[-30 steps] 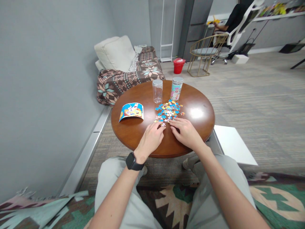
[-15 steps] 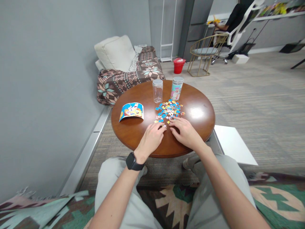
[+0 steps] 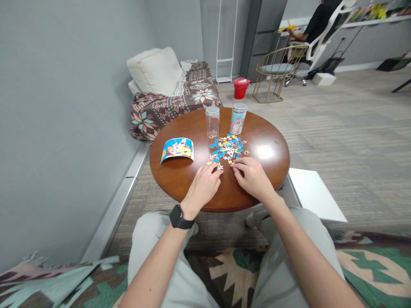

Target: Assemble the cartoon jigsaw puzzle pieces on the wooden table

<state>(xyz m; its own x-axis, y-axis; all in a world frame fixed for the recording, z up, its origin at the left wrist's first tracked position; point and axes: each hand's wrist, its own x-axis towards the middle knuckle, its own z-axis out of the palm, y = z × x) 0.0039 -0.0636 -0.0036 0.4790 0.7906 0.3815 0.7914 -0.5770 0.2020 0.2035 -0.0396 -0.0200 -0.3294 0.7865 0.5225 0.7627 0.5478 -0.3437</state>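
My left hand, with a black watch on its wrist, is closed on a small pinkish puzzle piece at the near side of the pile. Just across from it, my right hand rests low over the table, thumb and forefinger drawn together at a yellow puzzle piece. Beyond both hands lies a loose heap of blue, yellow and pink puzzle pieces. A curved picture sheet with a cartoon print stands left of the heap.
Behind the heap stand a clear lidded jar and a jar with a printed wrap. All rest on a round brown table. A white box is by its right edge. Farther back, a person sits near a gold-framed chair.
My right hand has shifted slightly right, its fingers drawing together at the yellow piece. My left hand stays nearly in place, with the pinkish piece moved slightly left and away from me.
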